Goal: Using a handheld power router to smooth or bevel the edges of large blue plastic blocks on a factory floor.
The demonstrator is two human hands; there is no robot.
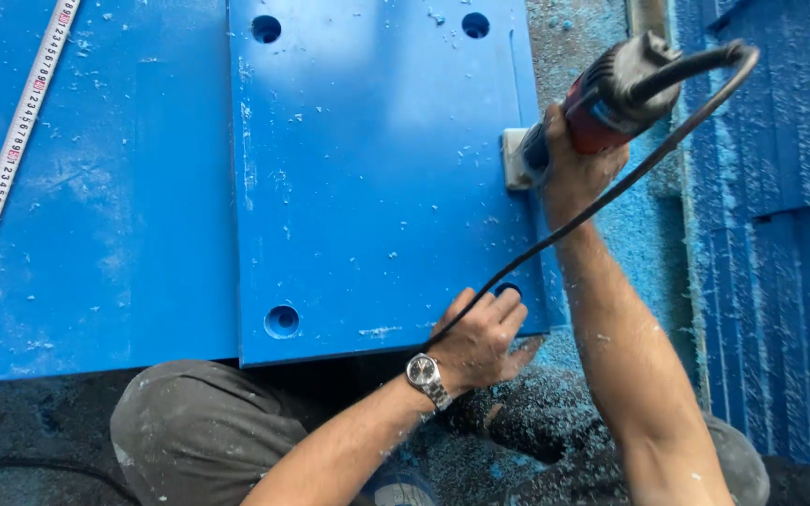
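Gripping a red corded power tool (611,98) at the blue panel's (377,178) right edge, right hand (578,164) clenched around its body; left hand (480,342) pressed flat, fingers spread, on the stiff, probably heavy panel's near corner.

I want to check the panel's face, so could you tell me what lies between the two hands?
In the head view, between the left hand and right hand, only the blue panel, chip-dusted, crossed by the power tool's black cord.

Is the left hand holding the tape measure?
No, the left hand presses flat on the blue panel near a corner hole, while the tape measure lies untouched at the far left.
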